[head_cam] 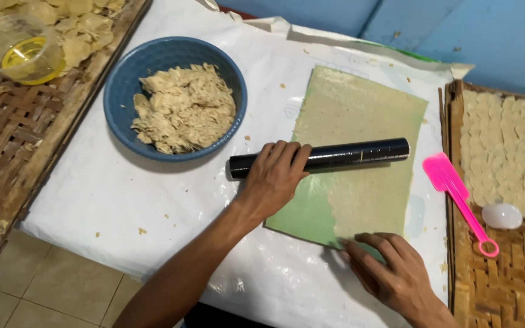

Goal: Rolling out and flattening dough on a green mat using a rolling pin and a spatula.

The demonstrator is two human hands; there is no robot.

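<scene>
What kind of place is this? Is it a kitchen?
Probably a home snack-making spot. A blue bowl holds dough, the left hand rests on a black roller over a flattened sheet, and woven trays carry small cut rounds.
</scene>
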